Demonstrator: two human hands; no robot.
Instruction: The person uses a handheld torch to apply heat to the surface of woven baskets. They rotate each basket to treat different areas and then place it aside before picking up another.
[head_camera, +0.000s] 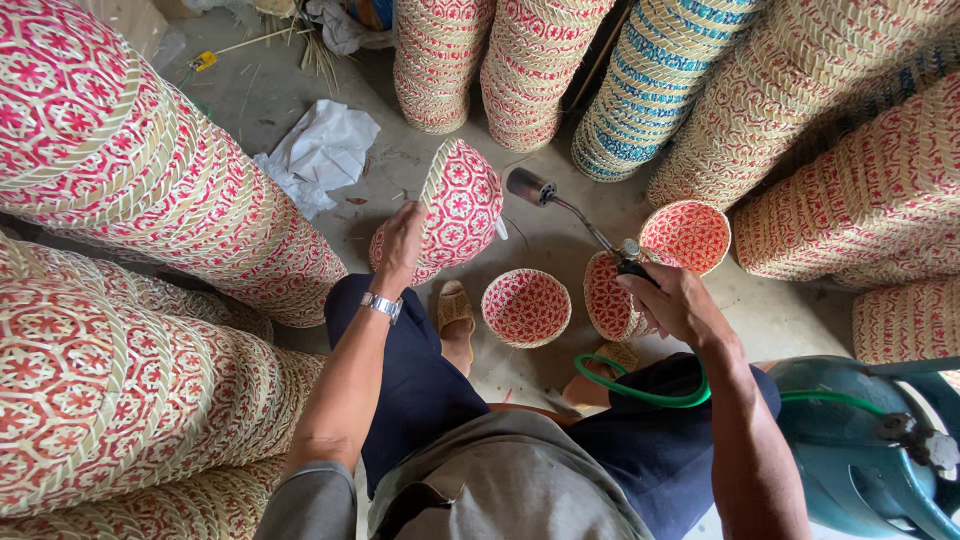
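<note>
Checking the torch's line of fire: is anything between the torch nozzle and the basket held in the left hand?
Nothing visible: the torch nozzle points at the held basket across bare floor.

Scene evenly lit by soft, diffuse daylight; no single source can be placed. Shadows are faint and short, gathered under the basket stacks (130, 170) and beside the small baskets on the concrete floor (560, 250). No harsh glare is seen; white paper (325, 150) is rendered bright. Focus is held sharp throughout. Strong wide-angle bulging is noted at the edges.
</note>
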